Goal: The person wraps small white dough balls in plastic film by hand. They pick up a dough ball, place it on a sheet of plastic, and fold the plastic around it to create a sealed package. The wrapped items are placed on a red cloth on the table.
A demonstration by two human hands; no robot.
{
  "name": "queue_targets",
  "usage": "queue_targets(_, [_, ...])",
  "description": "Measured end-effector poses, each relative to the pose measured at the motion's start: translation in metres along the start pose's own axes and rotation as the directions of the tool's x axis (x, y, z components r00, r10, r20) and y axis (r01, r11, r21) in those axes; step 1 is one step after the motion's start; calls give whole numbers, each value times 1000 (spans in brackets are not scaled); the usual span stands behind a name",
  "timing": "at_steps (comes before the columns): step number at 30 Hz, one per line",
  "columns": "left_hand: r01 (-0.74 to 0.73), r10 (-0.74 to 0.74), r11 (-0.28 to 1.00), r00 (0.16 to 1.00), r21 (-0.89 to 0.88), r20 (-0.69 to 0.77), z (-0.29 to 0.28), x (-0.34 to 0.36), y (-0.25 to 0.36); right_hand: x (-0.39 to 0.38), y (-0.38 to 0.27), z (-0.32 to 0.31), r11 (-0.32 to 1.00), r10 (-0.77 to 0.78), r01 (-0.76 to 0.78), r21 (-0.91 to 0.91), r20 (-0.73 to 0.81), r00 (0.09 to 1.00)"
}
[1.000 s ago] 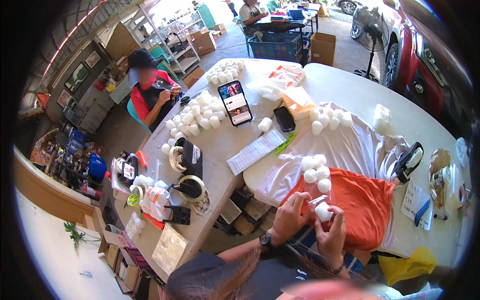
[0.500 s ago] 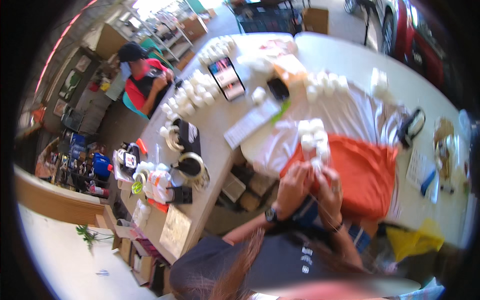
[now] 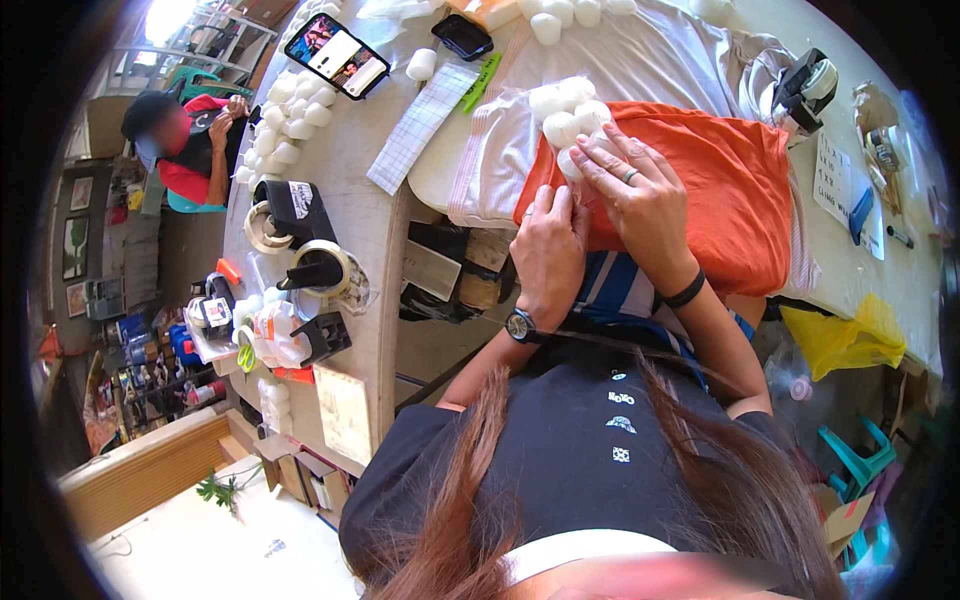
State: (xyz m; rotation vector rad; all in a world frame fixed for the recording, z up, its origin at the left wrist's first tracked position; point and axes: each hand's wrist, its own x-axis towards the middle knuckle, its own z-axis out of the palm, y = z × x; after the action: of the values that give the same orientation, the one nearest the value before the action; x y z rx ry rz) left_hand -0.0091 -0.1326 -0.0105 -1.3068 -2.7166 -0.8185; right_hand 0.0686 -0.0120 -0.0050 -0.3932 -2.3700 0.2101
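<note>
A: Where are the two hands, and what do they hold?

B: Both work at the near edge of an orange cloth spread on a white counter. The left hand is curled narrow, its fingertips pinching the cloth's left edge. The right hand lies just beside it, fingers bent down onto a cluster of small white cylinders; I cannot tell whether it grips one or only presses on it.

A: Which way does the cluster run?

B: It sits at the cloth's far left corner, its long axis running from the person's fingertips away toward the far side of the counter. Each cylinder seems to stand on end.

A: How much room is around them?

B: The cloth hangs over the near counter edge onto the person's lap. To the left, a white garment fills the space up to a gap between two counters. Across the gap lie a paper strip, a phone and tape dispensers. To the right, the cloth runs broad and flat. Another person sits well apart at far left
</note>
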Motion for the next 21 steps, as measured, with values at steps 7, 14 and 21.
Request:
queue_targets(7, [-132,132,991,991,33,3,1,7,-13,3,-4,13,994,20,-24,-105,-41,999])
queue_targets(14, [-246,247,967,969,63,-6,-8,13,-19,13,-4,8,987,-30,33,-158,21,999])
queue_targets(21, [-82,76,991,995,110,61,-21,15,-16,2,7,8,955,139,-157,-252,-89,986])
